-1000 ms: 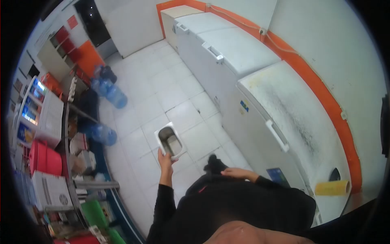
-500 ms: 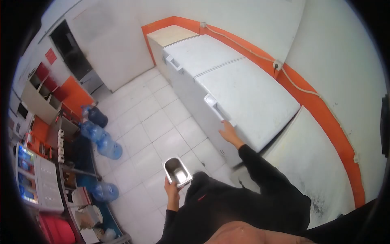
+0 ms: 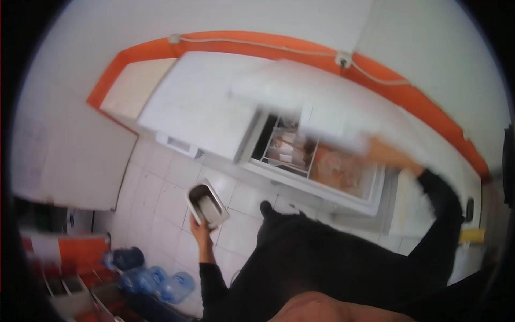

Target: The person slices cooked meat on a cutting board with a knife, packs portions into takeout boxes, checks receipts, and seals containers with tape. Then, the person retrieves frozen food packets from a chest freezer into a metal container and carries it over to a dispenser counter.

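My left hand (image 3: 201,233) grips the near edge of a metal pan (image 3: 206,205), held over the tiled floor with its inside showing and nothing seen in it. On the right, my right hand (image 3: 390,154) is at the front edge of a raised freezer lid (image 3: 322,102); both are smeared by motion, and the fingers look wrapped on the lid. Under the lid the freezer (image 3: 300,180) stands partly uncovered, showing wire baskets with wrapped packages (image 3: 287,147) and reddish-orange bagged items (image 3: 338,169).
A closed white freezer lid (image 3: 201,96) with a handle is left of the raised one. Large blue water bottles (image 3: 174,287) stand on the floor at lower left, near shelving. A yellow roll (image 3: 472,235) lies at the far right. A cable runs along the wall.
The freezer lid has swung up with my right hand, exposing the contents. The view has turned toward the freezers. My left hand still holds the pan.
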Demonstrator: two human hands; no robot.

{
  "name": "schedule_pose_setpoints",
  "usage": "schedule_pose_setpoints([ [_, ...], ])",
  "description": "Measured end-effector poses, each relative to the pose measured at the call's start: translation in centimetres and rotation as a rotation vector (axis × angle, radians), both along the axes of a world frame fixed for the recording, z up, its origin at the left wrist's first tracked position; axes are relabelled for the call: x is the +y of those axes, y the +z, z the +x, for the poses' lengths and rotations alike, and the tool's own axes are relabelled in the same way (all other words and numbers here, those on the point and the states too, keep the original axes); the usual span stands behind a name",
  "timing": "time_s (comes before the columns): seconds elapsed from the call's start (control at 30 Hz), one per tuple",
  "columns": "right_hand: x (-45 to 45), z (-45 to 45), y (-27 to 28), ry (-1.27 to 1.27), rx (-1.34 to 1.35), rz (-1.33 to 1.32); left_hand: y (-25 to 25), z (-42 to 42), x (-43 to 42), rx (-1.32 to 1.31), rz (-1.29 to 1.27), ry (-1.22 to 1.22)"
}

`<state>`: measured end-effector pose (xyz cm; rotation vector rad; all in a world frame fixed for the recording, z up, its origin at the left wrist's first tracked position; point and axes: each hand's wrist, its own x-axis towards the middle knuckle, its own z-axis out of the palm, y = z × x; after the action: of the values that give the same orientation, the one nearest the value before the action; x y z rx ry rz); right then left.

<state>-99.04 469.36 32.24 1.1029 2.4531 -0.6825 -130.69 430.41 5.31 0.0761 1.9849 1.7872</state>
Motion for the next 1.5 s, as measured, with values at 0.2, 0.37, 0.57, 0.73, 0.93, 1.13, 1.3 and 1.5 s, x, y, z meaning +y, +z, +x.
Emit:
schedule_pose_setpoints([
  [0.2, 22.7, 0.7, 14.4, -0.31, 0.166, 1.197, 4.6, -11.2, 11.9, 0.008, 0.124, -0.176],
  [0.37, 28.6, -2.7, 14.8, -0.458, 0.291, 1.512, 2.9, -11.5, 16.7, -0.12, 0.15, -0.231],
  [0.57, 28.6, -2.6, 13.9, -0.49, 0.247, 1.616, 0.3, -12.5, 19.1, -0.246, 0.092, -0.318],
  [0.73, 27.7, -1.1, 11.8, -0.368, 0.243, 1.809, 0.1, -15.7, 24.9, -0.195, 0.128, -0.321],
  [0.93, 20.9, -0.6, 0.7, -0.292, 0.498, 1.518, -3.4, -19.3, 32.7, -0.043, 0.252, -0.349],
  [1.13, 12.0, 8.2, -34.6, -0.627, 0.464, 0.431, -3.8, -17.5, 31.3, -0.067, -0.035, -0.092],
  [1.3, 10.1, 12.3, -45.0, -0.962, 0.208, -0.027, -3.5, -8.5, 26.6, 0.184, -0.135, -0.167],
  [1.5, 10.2, 9.4, -37.2, -0.746, 0.171, 0.106, -5.0, 7.8, 29.6, 0.215, -0.064, -0.523],
])
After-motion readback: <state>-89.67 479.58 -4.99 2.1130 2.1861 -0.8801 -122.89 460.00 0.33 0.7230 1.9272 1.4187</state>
